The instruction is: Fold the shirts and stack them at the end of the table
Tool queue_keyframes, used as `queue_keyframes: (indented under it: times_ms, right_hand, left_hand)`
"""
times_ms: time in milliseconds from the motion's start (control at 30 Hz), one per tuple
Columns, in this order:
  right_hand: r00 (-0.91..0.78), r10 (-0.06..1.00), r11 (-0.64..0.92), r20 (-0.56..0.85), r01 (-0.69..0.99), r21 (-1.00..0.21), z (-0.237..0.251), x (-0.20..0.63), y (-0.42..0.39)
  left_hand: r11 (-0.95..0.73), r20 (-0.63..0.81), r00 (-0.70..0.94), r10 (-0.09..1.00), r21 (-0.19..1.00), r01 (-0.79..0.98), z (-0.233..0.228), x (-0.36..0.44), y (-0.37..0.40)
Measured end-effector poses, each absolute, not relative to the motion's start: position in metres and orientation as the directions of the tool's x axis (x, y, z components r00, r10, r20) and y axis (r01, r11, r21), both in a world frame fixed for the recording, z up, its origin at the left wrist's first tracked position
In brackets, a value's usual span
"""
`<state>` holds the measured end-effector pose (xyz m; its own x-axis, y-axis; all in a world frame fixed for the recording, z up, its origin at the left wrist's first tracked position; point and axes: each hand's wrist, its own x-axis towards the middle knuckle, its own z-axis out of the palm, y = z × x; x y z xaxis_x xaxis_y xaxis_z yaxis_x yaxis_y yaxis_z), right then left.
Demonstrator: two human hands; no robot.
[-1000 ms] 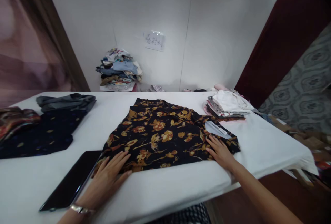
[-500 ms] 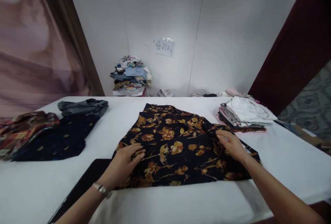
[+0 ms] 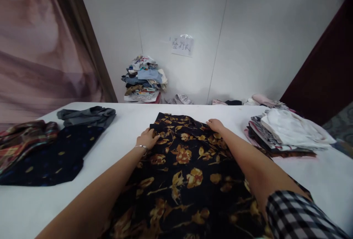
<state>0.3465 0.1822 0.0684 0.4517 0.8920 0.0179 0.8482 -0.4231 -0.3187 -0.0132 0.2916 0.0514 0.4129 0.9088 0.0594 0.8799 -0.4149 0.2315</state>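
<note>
A black shirt [image 3: 183, 172] with a gold and rust floral print lies spread in front of me, its narrower end pointing away. My left hand [image 3: 146, 139] is at its far left edge, with thumb and fingers closed on the cloth near the corner. At the far right edge my right hand [image 3: 216, 125] pinches the fabric, its fingertips partly hidden. Both arms reach forward over the shirt, and the right forearm covers part of its right side.
On the left of the white table [image 3: 125, 121] lie a plaid shirt [image 3: 30, 136], a dark navy garment [image 3: 57, 158] and a grey garment [image 3: 86, 116]. A folded clothes pile [image 3: 292, 128] stands at right. Another clothes stack [image 3: 145, 81] rises by the wall beneath a paper sign [image 3: 182, 46].
Both hands have moved from the shirt's lower sides forward to its far edges. The view has shifted closer, and the shirt now reaches the bottom of the picture.
</note>
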Motion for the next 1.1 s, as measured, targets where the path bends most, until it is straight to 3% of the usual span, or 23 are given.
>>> queue_keyframes:
  times_ms: [167, 300, 500, 633, 767, 900, 967, 1100]
  right_hand:
    - [0.38, 0.924, -0.362, -0.026, 0.853, -0.376, 0.044, 0.317, 0.242]
    - [0.406, 0.913, -0.346, 0.024, 0.807, -0.479, 0.038, 0.301, 0.272]
    - [0.668, 0.726, -0.36, 0.165, 0.573, -0.736, 0.046, 0.335, 0.277]
    - [0.756, 0.644, -0.301, 0.119, 0.393, -0.869, 0.048, 0.355, 0.259]
    - [0.763, 0.642, -0.212, 0.075, 0.27, -0.939, 0.059, 0.363, 0.248]
    - [0.685, 0.727, -0.171, 0.036, 0.232, -0.957, 0.076, 0.369, 0.236]
    - [0.603, 0.797, -0.222, -0.013, 0.274, -0.936, 0.082, 0.377, 0.223]
    - [0.506, 0.854, -0.433, -0.122, 0.56, -0.706, 0.085, 0.407, 0.181]
  left_hand:
    - [-0.398, 0.071, 0.393, 0.917, 0.221, 0.89, 0.037, 0.007, 0.308]
    - [-0.395, 0.103, 0.382, 0.918, 0.185, 0.9, 0.023, 0.014, 0.31]
    - [-0.379, 0.118, 0.36, 0.925, 0.251, 0.891, 0.014, 0.009, 0.314]
    - [-0.376, 0.122, 0.356, 0.927, 0.25, 0.893, 0.014, 0.009, 0.314]
    - [-0.375, 0.133, 0.352, 0.927, 0.249, 0.893, 0.019, 0.01, 0.314]
    - [-0.347, 0.142, 0.318, 0.937, 0.292, 0.891, 0.031, 0.016, 0.322]
    - [-0.354, 0.109, 0.337, 0.935, 0.269, 0.896, 0.037, 0.019, 0.328]
    - [-0.425, 0.03, 0.425, 0.905, 0.127, 0.896, 0.042, 0.025, 0.339]
